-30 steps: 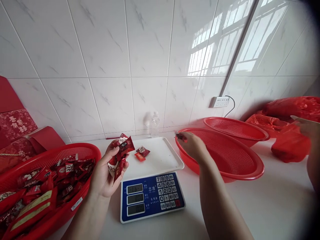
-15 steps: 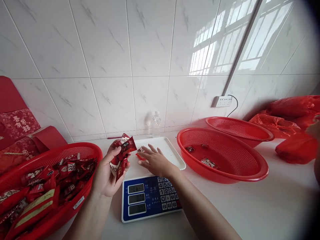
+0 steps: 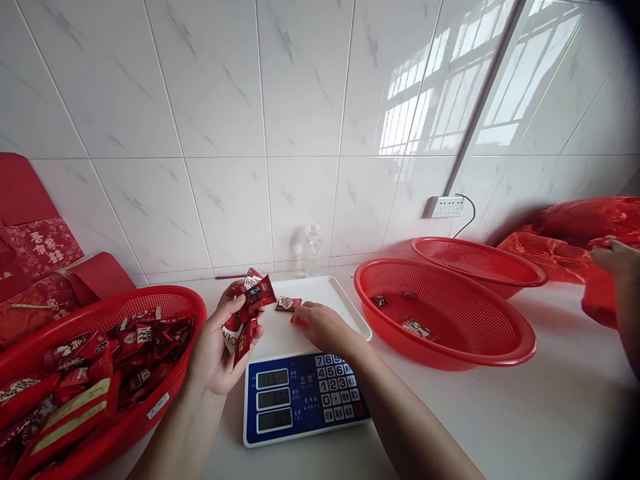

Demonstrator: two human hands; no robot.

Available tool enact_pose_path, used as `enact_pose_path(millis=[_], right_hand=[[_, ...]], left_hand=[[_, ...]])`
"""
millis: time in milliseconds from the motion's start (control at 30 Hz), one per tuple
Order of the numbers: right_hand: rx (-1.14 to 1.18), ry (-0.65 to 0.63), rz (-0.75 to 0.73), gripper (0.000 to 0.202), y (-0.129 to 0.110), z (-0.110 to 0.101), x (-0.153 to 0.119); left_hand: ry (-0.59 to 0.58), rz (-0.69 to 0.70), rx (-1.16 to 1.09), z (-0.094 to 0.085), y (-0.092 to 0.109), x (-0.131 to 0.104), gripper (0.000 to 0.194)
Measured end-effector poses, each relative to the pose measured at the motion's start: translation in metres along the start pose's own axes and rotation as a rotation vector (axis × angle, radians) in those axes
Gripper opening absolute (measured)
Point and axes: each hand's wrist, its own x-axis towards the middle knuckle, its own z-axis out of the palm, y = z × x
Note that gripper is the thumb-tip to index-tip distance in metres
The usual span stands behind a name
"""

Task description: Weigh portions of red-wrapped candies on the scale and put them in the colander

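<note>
Packets (image 3: 256, 295) fill the left hand (image 3: 217, 347), its grip clamped round them beside the tray (image 3: 334, 294); a loose packet (image 3: 288, 304) lies on the tray. The right hand (image 3: 326, 327) bunches its fingers at a red packet (image 3: 299, 322) there, though whether that grip has closed I cannot tell. Pinching across the middle should hold better than an edge. A raised wrist would spare the keys (image 3: 335, 384); gentle left-hand pressure should avoid crushing or spilling the bunch.
</note>
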Motion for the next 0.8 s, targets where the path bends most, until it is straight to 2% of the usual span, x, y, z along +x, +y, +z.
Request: enact_pose_path(millis=[133,267,400,467,600,700,800], right_hand=[[0.017,0.162,0.127,0.026,0.011,-0.012,0.001],[-0.006,0.385,0.355,0.03,0.04,-0.045,-0.006],[0.013,0.566,0.562,0.029,0.073,-0.075,-0.025],[0.015,0.602,0.657,0.029,0.086,-0.084,-0.035],[-0.048,0.561,0.824,0.033,0.1,-0.092,-0.047],[-0.088,0.528,0.769,0.038,0.097,-0.088,-0.042],[-0.08,0.48,0.566,0.039,0.076,-0.069,-0.023]], left_hand=[[0.008,-0.008,-0.012,-0.001,0.001,0.0,0.02],[0.001,-0.001,-0.007,-0.003,0.003,-0.001,0.019],[-0.012,-0.006,-0.016,-0.003,0.002,0.0,0.021],[-0.001,-0.013,-0.021,-0.002,0.002,0.0,0.021],[0.019,-0.02,-0.012,-0.002,0.002,0.0,0.019],[0.011,-0.023,-0.006,-0.001,0.001,0.0,0.018],[0.009,-0.024,-0.008,-0.001,0.0,0.0,0.019]])
